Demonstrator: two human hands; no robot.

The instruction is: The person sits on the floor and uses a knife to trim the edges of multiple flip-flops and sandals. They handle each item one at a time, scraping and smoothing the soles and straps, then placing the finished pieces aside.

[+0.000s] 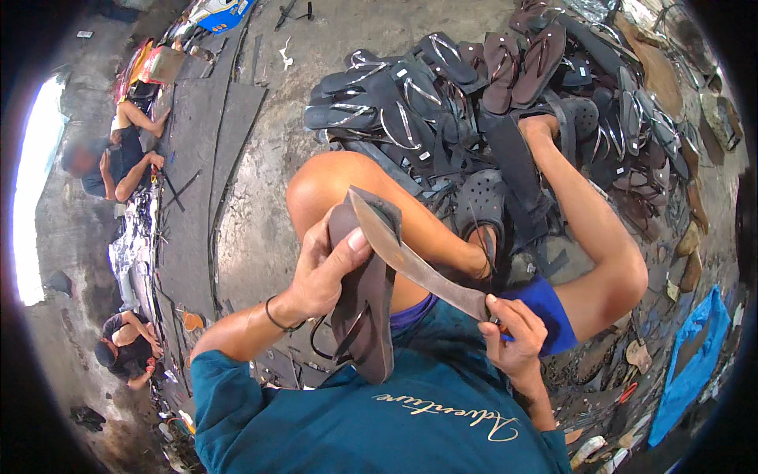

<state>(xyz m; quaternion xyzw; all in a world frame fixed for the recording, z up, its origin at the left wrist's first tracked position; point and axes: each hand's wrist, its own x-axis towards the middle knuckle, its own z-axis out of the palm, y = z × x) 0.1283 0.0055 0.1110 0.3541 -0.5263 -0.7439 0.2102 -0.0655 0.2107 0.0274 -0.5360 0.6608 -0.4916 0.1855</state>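
Note:
My left hand (320, 272) is closed round a dark brown flip-flop (367, 312), held upright before my chest with its thong strap towards me. Across its upper part lies a long, curved grey-brown strip (422, 276), pointed at the far end; whether it is a blade or a trimmed piece of sole I cannot tell. My left thumb presses at the strip's edge. Between thumb and fingers, my right hand (517, 332) pinches the strip's narrow near end.
Beyond my bent knees spreads a heap of black and brown flip-flops (410, 103). A dark clog (480, 197) is by my foot. Flat dark sheets (189, 197) lie to the left, with two people sitting past them. A blue sheet (691, 363) lies at right.

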